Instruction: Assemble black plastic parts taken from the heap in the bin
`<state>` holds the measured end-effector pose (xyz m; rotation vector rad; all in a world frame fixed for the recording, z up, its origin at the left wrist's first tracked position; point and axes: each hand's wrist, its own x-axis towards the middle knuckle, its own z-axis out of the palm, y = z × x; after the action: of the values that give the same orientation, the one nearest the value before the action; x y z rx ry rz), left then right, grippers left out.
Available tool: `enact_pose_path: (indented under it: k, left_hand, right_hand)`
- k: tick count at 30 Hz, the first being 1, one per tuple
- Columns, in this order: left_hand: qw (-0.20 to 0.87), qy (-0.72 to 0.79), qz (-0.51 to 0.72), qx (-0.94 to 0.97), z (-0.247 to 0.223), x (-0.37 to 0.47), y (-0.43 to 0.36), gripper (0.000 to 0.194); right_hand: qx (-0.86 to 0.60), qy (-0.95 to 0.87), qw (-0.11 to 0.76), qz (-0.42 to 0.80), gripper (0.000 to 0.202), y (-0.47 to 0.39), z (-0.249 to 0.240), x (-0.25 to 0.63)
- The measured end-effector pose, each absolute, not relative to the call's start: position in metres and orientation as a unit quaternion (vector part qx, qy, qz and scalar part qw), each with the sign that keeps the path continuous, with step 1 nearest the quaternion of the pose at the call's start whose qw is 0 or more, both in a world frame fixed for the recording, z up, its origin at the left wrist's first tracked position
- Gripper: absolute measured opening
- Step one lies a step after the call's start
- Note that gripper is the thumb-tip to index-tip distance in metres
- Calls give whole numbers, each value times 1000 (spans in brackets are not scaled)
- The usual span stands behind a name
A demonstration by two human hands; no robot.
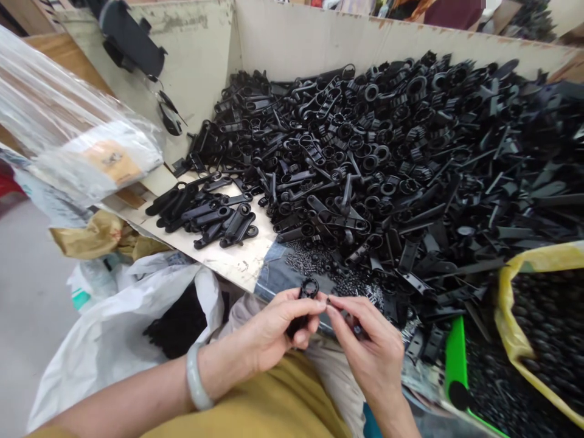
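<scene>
Bench [228,261] backed by pale panels [292,42], mostly buried under a huge pile of black parts [347,152]: rings, levers, clips. Pile runs close to the working edge, so elbow room looks tight. White bag [100,340] with black contents gapes at lower left, clear wrap [86,146] above it. Yellow-rimmed bag [504,292] of small dark pieces plus a green panel [456,353] crowd the right side. Group of black levers [210,213] lies apart on the pale bench surface; tiny fittings [351,283] are scattered just beyond the hands.

Left hand [278,322] is curled round a ring-ended black part [303,292], ring uppermost, at the near bench edge above the lap. Right hand [371,337] has thumb and forefinger nearly together on a small dark piece [328,300], right by the left fingertips. Something dark shows under the right fingers too; can't tell if it's gripped.

Handling, my read: lock the ringed part in the left palm, brace fingertips against each other, pinch lightly. Drop the piece and it's likely lost among lookalikes.
</scene>
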<state>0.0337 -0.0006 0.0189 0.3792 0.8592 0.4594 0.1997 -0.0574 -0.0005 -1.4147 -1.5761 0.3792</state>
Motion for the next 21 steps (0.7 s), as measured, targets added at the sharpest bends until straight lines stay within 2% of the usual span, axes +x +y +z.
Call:
enact_pose_path:
  k: [3, 17, 21]
  left_hand:
    - [867, 397, 180, 242, 22, 22, -2, 28]
    - [742, 428, 164, 489, 19, 9, -4, 2]
    - [709, 443, 168, 523, 24, 6, -1, 5]
  right_hand:
    - [-580, -646, 464, 178, 14, -57, 0, 200]
    - [-557, -677, 421, 232, 13, -48, 3, 179]
    - [-559, -662, 443, 230, 15, -50, 0, 173]
